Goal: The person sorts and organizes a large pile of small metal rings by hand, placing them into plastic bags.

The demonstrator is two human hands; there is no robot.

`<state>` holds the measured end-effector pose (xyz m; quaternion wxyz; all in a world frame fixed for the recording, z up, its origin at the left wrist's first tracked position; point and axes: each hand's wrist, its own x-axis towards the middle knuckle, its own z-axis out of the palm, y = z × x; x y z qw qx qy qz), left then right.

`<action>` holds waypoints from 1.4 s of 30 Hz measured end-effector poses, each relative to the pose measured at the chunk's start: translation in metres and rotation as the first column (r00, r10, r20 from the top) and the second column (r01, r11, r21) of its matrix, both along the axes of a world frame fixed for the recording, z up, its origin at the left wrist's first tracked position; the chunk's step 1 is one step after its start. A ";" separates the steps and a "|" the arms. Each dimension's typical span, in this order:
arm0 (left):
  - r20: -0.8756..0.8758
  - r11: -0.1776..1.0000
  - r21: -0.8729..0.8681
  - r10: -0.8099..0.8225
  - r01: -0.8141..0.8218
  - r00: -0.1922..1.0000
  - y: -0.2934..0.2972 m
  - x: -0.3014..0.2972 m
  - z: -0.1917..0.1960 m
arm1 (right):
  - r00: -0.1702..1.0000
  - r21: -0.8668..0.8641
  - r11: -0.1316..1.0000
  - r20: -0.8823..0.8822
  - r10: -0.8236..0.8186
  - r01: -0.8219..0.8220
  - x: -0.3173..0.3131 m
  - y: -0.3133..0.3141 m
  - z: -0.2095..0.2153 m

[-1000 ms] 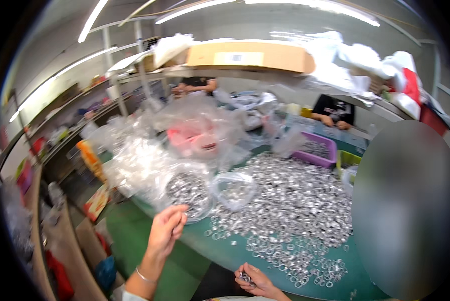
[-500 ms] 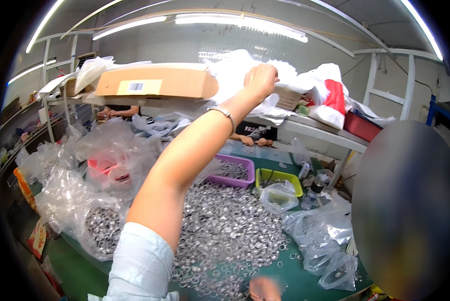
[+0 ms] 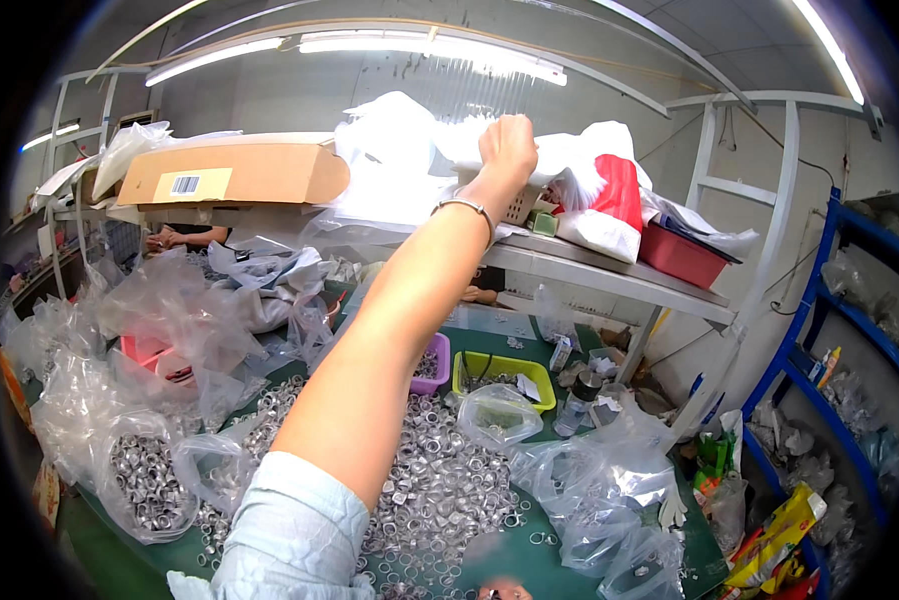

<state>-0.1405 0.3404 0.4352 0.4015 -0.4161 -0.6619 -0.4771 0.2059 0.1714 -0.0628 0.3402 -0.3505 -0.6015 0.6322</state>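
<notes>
Across the middle stretches my left arm in a light blue sleeve, a bangle on its wrist. My left hand (image 3: 509, 146) is up at the loaded shelf, beside white plastic bags (image 3: 394, 135) and partly in front of a beige basket (image 3: 518, 208). Its fingers are curled closed; what they hold, if anything, is hidden. Only a small part of my right hand (image 3: 501, 589) shows at the bottom edge, its fingers cut off, near a large heap of metal rings (image 3: 439, 470) on the green table (image 3: 534, 562).
Behind the heap stand a purple basket (image 3: 443, 362) and a lime-green basket (image 3: 546, 388). Clear plastic bags (image 3: 609, 475) lie on the right, a bag of rings (image 3: 154, 480) left. The shelf bears a cardboard box (image 3: 239, 170). Blue racks (image 3: 839, 400) rise at right; co-workers' hands (image 3: 169, 238) show beyond.
The view has turned right, bringing the blue racks into sight where a large blurred shape was. My left hand stays raised at the shelf; my right hand has slipped lower, mostly out of view.
</notes>
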 end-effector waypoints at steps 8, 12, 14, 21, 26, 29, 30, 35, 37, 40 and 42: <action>-0.035 0.958 0.275 -0.071 0.078 0.997 -0.014 -0.017 0.020 | 0.971 -0.439 0.888 -0.239 0.029 -0.135 -0.014 -0.017 0.057; -0.045 0.996 -0.063 -0.064 0.061 0.997 -0.010 -0.008 0.013 | 0.996 -0.053 0.995 -0.052 0.077 -0.080 -0.017 0.008 -0.030; -0.006 0.990 -0.138 -0.011 0.010 1.000 -0.003 -0.023 0.003 | 0.991 -0.165 0.980 -0.084 0.102 -0.115 -0.021 -0.006 0.003; -0.003 0.985 -0.155 -0.082 0.080 0.997 -0.005 -0.021 0.005 | 0.997 0.089 0.995 -0.064 0.040 -0.035 -0.017 0.006 -0.045; -0.202 0.990 -0.136 0.019 -0.048 0.979 0.004 -0.005 -0.004 | 0.996 0.034 0.999 -0.081 0.040 -0.037 -0.018 0.002 -0.027; -0.386 0.993 -0.085 0.048 -0.087 0.921 0.009 -0.009 -0.006 | 0.991 -0.047 0.997 -0.125 0.054 -0.061 -0.024 -0.006 -0.025; -0.378 0.992 -0.094 0.048 -0.089 0.925 0.006 -0.008 -0.006 | 0.991 -0.068 0.996 -0.122 0.048 -0.057 -0.025 -0.005 -0.031; 0.080 0.990 0.023 -0.143 0.142 0.986 0.000 -0.008 0.002 | 0.967 -0.307 0.943 -0.251 0.048 -0.127 -0.020 -0.020 0.016; 0.165 0.968 0.121 -0.238 0.219 0.957 -0.001 -0.009 0.003 | 0.937 -0.364 0.910 -0.342 0.068 -0.199 -0.019 -0.020 0.030; -0.019 0.943 0.253 -0.217 0.214 0.976 -0.004 -0.001 0.016 | 0.942 -0.486 0.859 -0.337 -0.015 -0.160 -0.022 -0.021 0.032; -0.137 0.894 0.378 -0.204 0.242 0.969 -0.006 0.005 0.024 | 0.944 -0.467 0.863 -0.328 0.035 -0.194 -0.020 -0.023 0.034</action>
